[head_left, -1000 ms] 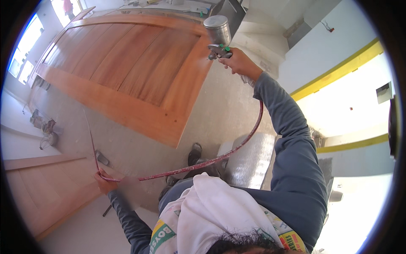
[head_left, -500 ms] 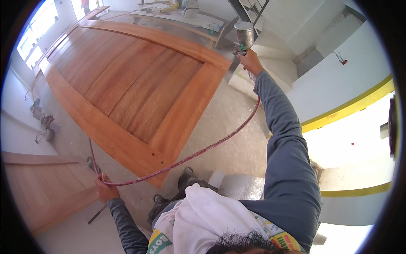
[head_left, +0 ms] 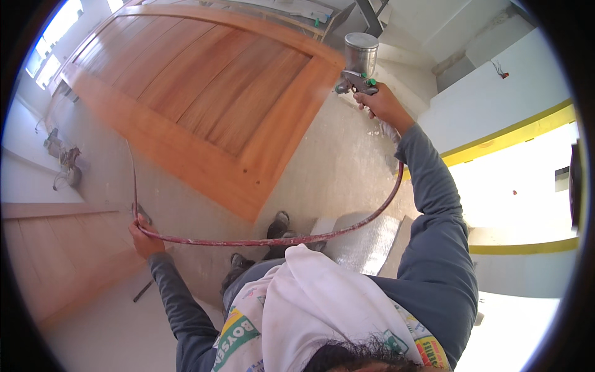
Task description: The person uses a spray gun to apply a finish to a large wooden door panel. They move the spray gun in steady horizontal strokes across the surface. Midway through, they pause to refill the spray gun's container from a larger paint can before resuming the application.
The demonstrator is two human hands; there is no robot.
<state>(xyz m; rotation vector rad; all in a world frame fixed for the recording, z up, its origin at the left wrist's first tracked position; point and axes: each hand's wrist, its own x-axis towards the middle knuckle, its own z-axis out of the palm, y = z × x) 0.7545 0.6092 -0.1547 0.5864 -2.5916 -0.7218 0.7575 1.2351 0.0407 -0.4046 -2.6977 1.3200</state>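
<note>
My right hand (head_left: 381, 102) grips a grey spray gun (head_left: 357, 82) with green knobs and an upright metal cup (head_left: 361, 53); pale mist shows at its nozzle, over the right corner of a large reddish-brown wooden panel door (head_left: 204, 99) lying flat. A dusty red hose (head_left: 316, 237) runs from below the gun in a sagging loop to my left hand (head_left: 145, 239), whose fingers are wrapped round it at the lower left. The hose continues up from there beside the door's near edge.
A paler wooden panel (head_left: 59, 248) lies at left beside some machinery (head_left: 70, 167). A cluttered bench (head_left: 304, 13) and metal stair frame (head_left: 370, 18) stand behind. A yellow-edged white wall (head_left: 496, 105) is at right. A silvery sheet (head_left: 362, 242) lies by my feet (head_left: 276, 229).
My right hand with the gun has moved rightward over the last second, and slightly down in the last half second. My left hand, still holding the hose, has risen.
</note>
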